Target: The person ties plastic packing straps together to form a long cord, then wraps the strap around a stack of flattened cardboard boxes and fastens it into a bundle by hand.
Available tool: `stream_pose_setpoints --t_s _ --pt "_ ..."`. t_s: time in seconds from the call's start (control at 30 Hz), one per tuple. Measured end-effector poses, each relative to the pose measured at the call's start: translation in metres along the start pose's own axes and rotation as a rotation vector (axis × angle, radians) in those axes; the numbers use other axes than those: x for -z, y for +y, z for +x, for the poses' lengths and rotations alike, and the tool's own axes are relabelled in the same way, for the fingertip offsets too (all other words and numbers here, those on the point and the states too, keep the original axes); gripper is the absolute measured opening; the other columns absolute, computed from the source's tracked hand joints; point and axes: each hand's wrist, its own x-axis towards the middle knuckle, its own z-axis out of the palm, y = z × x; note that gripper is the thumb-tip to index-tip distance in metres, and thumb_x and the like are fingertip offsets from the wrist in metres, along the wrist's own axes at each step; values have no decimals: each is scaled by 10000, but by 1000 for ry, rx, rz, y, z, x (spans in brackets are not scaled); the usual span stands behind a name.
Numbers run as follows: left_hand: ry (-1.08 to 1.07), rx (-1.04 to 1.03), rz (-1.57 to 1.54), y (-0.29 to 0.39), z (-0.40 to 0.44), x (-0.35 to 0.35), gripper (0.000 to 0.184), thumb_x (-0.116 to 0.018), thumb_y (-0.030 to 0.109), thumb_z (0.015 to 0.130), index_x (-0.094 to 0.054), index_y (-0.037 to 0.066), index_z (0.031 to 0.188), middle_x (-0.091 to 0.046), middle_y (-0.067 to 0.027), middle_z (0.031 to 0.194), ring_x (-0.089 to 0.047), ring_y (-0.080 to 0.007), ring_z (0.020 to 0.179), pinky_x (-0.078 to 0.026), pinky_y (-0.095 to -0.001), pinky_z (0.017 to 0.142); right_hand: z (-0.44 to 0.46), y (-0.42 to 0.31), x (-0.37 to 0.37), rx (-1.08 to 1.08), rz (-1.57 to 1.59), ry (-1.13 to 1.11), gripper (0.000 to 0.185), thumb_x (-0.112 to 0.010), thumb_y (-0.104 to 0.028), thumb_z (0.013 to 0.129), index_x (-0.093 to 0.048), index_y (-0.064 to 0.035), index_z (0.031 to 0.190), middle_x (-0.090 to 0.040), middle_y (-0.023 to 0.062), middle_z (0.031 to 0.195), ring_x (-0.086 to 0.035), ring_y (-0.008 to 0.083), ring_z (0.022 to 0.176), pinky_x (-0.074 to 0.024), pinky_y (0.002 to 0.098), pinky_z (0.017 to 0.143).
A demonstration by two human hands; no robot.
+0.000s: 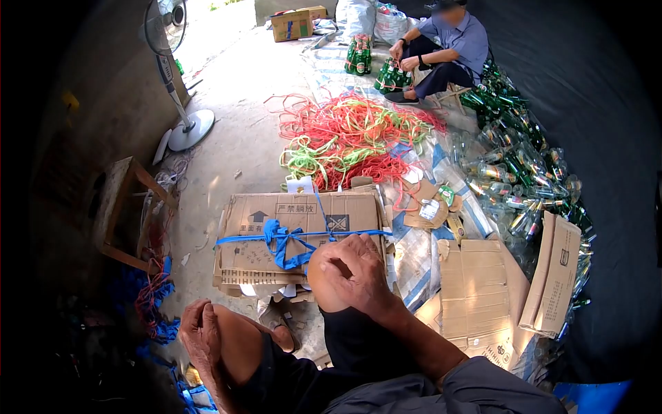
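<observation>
My left hand [200,337] rests against my left knee [238,345], its fingers loosely curled together around nothing I can see. On my right knee [324,276] lies my right hand [358,272], curled into a loose fist, with a small gap by the thumb. Just beyond the knees is a flat stack of folded cardboard boxes [241,259], lying on the floor. Blue strap [279,241] runs across and along the stack and is knotted on top. The right hand is nearest the stack's front edge and appears apart from it.
Red and green straps [345,131] lie tangled beyond the stack. A seated person [448,48] handles bundled green bottles [393,77]; loose bottles [510,172] heap at right. Flattened cardboard [476,290] lies nearer. At left stand a fan [193,131] and a wooden stool [117,207].
</observation>
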Motion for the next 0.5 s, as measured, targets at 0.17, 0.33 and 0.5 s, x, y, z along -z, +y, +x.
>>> stream_pose_setpoints --t_s 0.17,0.33,0.5 --pt "-4 -32 21 -5 0 0 230 -641 148 1022 -726 -43 1116 -737 -182 1075 -698 -290 980 -535 -358 896 0 1 -1 6 2 10 146 -748 -64 828 -659 -83 942 -647 75 893 -585 301 837 -462 420 803" --pt "-5 -14 29 -5 -1 1 232 -639 152 1025 -729 -38 1122 -740 -179 1094 -701 -291 996 -536 -359 906 0 0 0 1 8 7 147 -746 -65 826 -657 -84 942 -651 75 904 -588 304 845 -463 420 811" --pt "-4 -1 37 -7 -1 1 229 -641 150 1025 -730 -35 1129 -741 -177 1101 -703 -291 1008 -536 -358 913 0 0 0 2 8 8 148 -744 -61 827 -655 -83 943 -652 79 908 -590 306 853 -464 422 814"
